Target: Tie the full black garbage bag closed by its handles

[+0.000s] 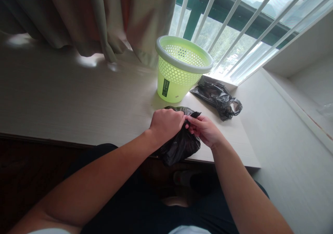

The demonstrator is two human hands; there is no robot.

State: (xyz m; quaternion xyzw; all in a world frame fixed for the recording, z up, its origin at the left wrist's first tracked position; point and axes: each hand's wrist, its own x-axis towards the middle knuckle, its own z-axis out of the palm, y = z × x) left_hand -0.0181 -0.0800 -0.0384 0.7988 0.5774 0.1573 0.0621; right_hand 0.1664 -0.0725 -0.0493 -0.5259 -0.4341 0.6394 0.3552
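Note:
A black plastic bag (179, 145), bunched at its top, rests at the front edge of the light wooden surface. My left hand (166, 122) is closed in a fist around its gathered neck. Against it, my right hand (203, 128) pinches a corner of the same bag between thumb and fingers. Just beyond my hands stands a light green plastic waste basket (171, 85), upright, with a grey rim and a dark label. Its perforated upper wall shows, but the bottom inside is hidden.
A second black plastic bag (218, 97) lies crumpled right of the basket. Behind are a barred window (234, 29) and a long curtain (145, 22). A white panel (283, 130) bounds the right side. My legs are below the surface's front edge (78, 144).

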